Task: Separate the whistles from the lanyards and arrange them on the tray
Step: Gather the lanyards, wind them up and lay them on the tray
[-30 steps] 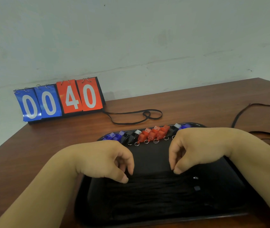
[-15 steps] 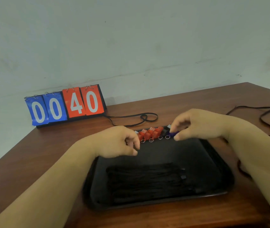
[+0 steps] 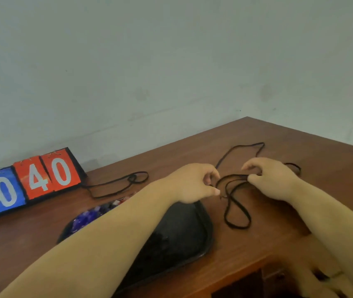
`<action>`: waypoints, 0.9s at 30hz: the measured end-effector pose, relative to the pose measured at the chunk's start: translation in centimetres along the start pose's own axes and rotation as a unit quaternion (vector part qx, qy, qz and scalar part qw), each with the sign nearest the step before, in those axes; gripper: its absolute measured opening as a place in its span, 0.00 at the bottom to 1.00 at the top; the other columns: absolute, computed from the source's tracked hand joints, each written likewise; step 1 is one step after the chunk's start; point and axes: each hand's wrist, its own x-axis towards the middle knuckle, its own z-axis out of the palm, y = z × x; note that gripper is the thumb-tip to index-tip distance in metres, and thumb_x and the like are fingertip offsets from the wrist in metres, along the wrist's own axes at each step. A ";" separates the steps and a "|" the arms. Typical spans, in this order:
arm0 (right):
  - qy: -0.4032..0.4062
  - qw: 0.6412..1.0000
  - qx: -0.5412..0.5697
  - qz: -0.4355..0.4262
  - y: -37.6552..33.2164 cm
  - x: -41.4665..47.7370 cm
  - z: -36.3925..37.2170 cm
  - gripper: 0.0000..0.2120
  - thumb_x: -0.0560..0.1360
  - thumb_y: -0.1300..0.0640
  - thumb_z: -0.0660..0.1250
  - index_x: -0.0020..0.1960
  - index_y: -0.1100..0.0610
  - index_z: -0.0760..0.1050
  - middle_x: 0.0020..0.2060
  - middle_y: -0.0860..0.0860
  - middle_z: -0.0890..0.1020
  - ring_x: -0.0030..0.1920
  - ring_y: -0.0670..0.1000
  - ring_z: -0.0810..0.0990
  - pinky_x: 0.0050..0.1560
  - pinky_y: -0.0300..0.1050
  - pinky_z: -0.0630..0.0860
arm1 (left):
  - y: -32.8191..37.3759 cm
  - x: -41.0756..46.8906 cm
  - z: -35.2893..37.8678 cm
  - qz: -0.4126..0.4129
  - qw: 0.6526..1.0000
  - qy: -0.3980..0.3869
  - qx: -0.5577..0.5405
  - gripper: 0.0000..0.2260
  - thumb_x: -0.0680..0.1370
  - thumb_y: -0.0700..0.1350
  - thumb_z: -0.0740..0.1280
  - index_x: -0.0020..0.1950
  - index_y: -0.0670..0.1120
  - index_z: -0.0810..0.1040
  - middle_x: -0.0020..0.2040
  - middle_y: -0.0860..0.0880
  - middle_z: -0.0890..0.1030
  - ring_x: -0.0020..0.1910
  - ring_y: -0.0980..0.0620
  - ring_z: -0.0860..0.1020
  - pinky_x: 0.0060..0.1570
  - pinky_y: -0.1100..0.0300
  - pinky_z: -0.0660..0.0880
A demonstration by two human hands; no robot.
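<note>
A black tray (image 3: 203, 224) lies on the wooden table, partly under my left forearm. Along its far edge runs a row of blue whistles (image 3: 85, 217), blurred, with red ones mostly hidden by my arm. To the right of the tray a black lanyard (image 3: 234, 203) lies in loops on the table. My left hand (image 3: 195, 183) and my right hand (image 3: 272, 179) are both over the lanyard's upper loops, fingers pinched on the cord. I see no whistle on this lanyard.
A flip scoreboard (image 3: 29, 183) reading 0040 stands at the back left against the wall. A second black lanyard (image 3: 119, 182) lies beside it. The table's far corner (image 3: 247, 118) and right edge are close behind the hands.
Both hands left the row of whistles on the tray and moved right, onto the lanyard on the table. The view has swung to the right with them.
</note>
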 end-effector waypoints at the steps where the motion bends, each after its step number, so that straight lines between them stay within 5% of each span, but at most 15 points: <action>1: 0.000 1.000 -0.001 -0.005 0.0 0.1 0.1 0.11 0.78 0.51 0.68 0.60 0.42 0.78 0.61 0.44 0.80 0.56 0.47 0.77 0.56 0.42 0.72 | 0.8 1.1 0.7 0.000 1.000 -0.007 0.017 0.20 0.79 0.57 0.71 0.69 0.52 0.76 0.57 0.53 0.78 0.54 0.51 0.77 0.54 0.55 0.74; 5: -0.023 0.999 -0.024 -0.043 0.2 0.1 0.0 0.09 0.78 0.52 0.69 0.57 0.45 0.83 0.59 0.43 0.80 0.57 0.45 0.77 0.61 0.42 0.73 | 1.9 4.1 3.0 -0.029 0.997 -0.031 0.069 0.18 0.79 0.60 0.68 0.63 0.52 0.77 0.50 0.55 0.77 0.49 0.52 0.77 0.45 0.56 0.73; 10: -0.014 0.997 -0.023 -0.075 0.8 0.5 0.3 0.05 0.76 0.46 0.71 0.51 0.41 0.83 0.57 0.42 0.81 0.61 0.48 0.77 0.72 0.50 0.68 | 1.0 5.2 4.1 -0.069 0.996 0.005 0.060 0.06 0.82 0.51 0.66 0.48 0.51 0.79 0.44 0.54 0.80 0.43 0.54 0.77 0.42 0.58 0.70; 14: -0.004 0.997 -0.033 -0.073 0.7 0.1 0.2 0.04 0.75 0.41 0.71 0.45 0.40 0.81 0.55 0.41 0.80 0.62 0.50 0.74 0.64 0.55 0.75 | 1.2 4.5 3.7 -0.060 0.996 0.018 0.059 0.08 0.84 0.49 0.62 0.47 0.51 0.75 0.47 0.52 0.77 0.44 0.51 0.77 0.42 0.58 0.71; 18: 0.024 0.995 -0.057 -0.079 -0.1 -0.5 0.1 0.05 0.76 0.40 0.71 0.46 0.39 0.77 0.60 0.41 0.80 0.66 0.50 0.72 0.66 0.57 0.72 | 1.6 3.3 1.9 -0.059 0.995 0.085 0.000 0.07 0.85 0.49 0.60 0.52 0.49 0.75 0.47 0.52 0.80 0.45 0.49 0.78 0.44 0.56 0.74; 21: 0.051 0.992 0.069 -0.094 -1.1 -1.0 -0.2 0.04 0.76 0.43 0.72 0.46 0.41 0.78 0.55 0.40 0.83 0.60 0.44 0.78 0.64 0.50 0.75 | 1.7 2.0 0.0 -0.062 0.985 0.136 -0.089 0.07 0.85 0.47 0.60 0.51 0.49 0.76 0.46 0.56 0.85 0.42 0.56 0.80 0.43 0.59 0.74; 23: 0.057 0.977 0.188 -0.082 -2.1 -1.5 -0.9 0.03 0.76 0.47 0.74 0.46 0.45 0.81 0.45 0.44 0.86 0.48 0.41 0.83 0.52 0.39 0.77 | 1.3 0.9 -1.3 -0.064 0.969 0.172 -0.167 0.07 0.84 0.46 0.61 0.48 0.50 0.76 0.41 0.54 0.86 0.40 0.55 0.81 0.48 0.55 0.78; 27: 0.029 0.927 0.369 -0.058 -4.8 -1.9 -1.9 0.04 0.77 0.54 0.74 0.48 0.55 0.84 0.40 0.50 0.88 0.41 0.45 0.87 0.46 0.36 0.81 | -0.2 -1.4 -4.2 -0.066 0.903 0.248 -0.345 0.11 0.84 0.42 0.61 0.43 0.49 0.76 0.34 0.53 0.81 0.37 0.53 0.80 0.48 0.49 0.79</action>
